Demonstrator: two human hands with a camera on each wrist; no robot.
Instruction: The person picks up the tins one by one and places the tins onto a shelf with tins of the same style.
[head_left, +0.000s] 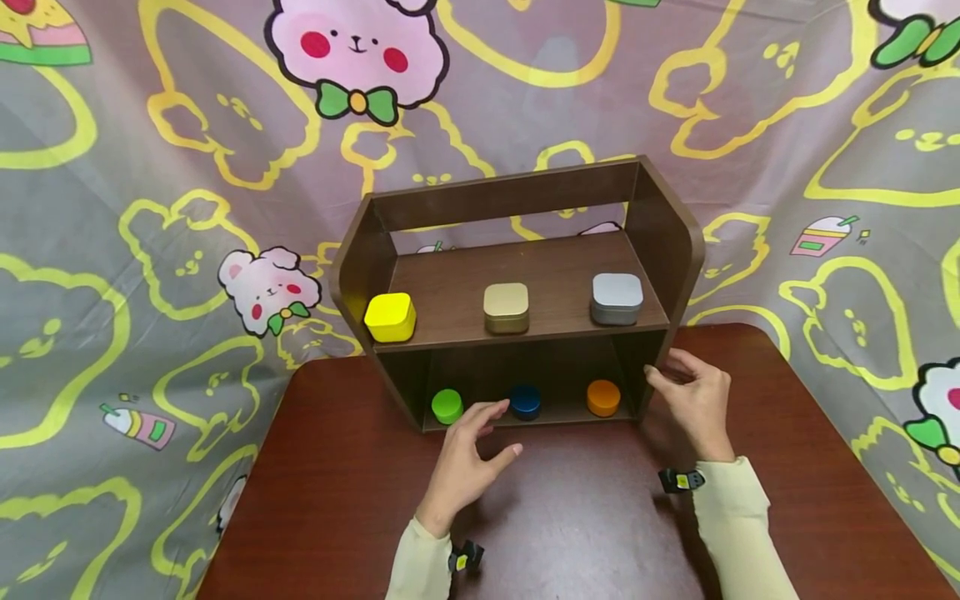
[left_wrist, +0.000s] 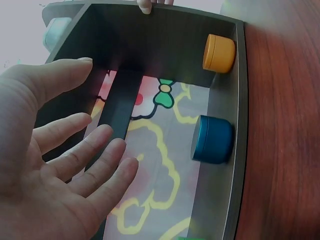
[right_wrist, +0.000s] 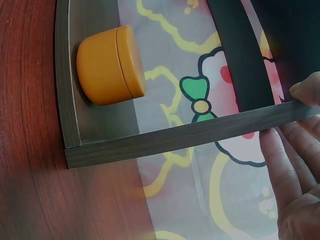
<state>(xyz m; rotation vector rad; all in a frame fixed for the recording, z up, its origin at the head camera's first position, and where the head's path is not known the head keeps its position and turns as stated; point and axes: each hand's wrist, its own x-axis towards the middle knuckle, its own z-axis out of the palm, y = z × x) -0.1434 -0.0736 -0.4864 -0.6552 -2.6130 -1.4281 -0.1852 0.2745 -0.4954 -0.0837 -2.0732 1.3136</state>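
Note:
A dark brown two-tier wooden shelf [head_left: 517,333] stands on the table. My right hand [head_left: 693,396] grips its right side panel, thumb on the inner face and fingers outside, as the right wrist view shows [right_wrist: 300,150]. My left hand [head_left: 465,458] is held in front of the lower tier with fingers spread and nothing in it. Nearest to it are a round blue tin [head_left: 525,402] and a round green tin [head_left: 447,406]. An orange round tin [head_left: 603,397] sits at the lower tier's right, close to my right hand.
On the upper tier stand a yellow square tin [head_left: 390,317], a gold square tin [head_left: 506,307] and a silver square tin [head_left: 617,298]. The reddish-brown table [head_left: 337,500] has rounded far corners. A patterned cloth [head_left: 247,167] hangs behind and at both sides.

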